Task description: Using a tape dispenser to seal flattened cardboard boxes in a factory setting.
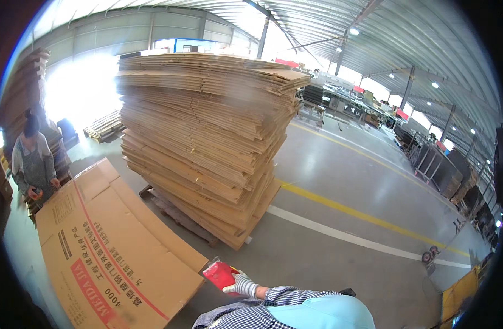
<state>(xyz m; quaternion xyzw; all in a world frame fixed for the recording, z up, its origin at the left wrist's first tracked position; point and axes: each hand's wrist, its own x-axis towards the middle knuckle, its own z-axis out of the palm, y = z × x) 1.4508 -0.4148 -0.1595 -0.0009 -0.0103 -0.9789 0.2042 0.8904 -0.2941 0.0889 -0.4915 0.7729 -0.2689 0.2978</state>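
My right hand (243, 284), in a striped glove with a pale palm, is closed around a red hand-held tape dispenser (220, 274). Its tip is just off the near right corner of a large, long cardboard carton (147, 230) with red and black print. I cannot tell if the two touch. The carton slants from the lower edge toward the far left. My left hand does not show; checked sleeve cloth (221, 317) lies at the lower edge, and a light blue cap-like shape (322, 312) covers part of my arm.
A tall, leaning stack of flat cardboard (202, 131) stands on a wooden pallet (180, 215) behind the carton. At its far end stands a co-worker (32, 159) with a small orange and dark thing in one hand. A hand trolley (428, 255) is at right, beyond floor lines.
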